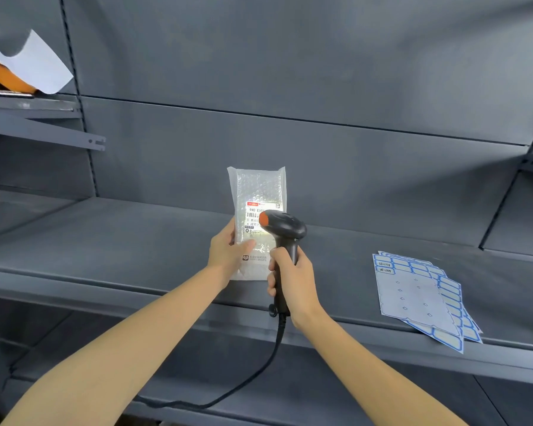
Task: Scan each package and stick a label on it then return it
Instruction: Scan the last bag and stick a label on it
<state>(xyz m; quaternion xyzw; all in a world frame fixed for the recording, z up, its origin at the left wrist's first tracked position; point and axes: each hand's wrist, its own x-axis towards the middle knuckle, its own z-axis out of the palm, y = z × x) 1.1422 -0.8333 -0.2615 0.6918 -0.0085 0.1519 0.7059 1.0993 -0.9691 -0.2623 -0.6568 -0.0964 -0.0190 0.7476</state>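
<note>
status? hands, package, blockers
Left hand holds bubble-wrap package upright. Right hand grips scanner, head over the shipping label. Label sheets on shelf, right. No blockers.

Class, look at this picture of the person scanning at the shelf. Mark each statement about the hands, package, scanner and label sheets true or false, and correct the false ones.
1. The left hand holds the bubble-wrap package upright. True.
2. The right hand grips a pen. False: it grips the barcode scanner.
3. The label sheets lie on the shelf, right of the package. True.
4. The scanner is cordless. False: a black cable hangs from its handle.
</note>
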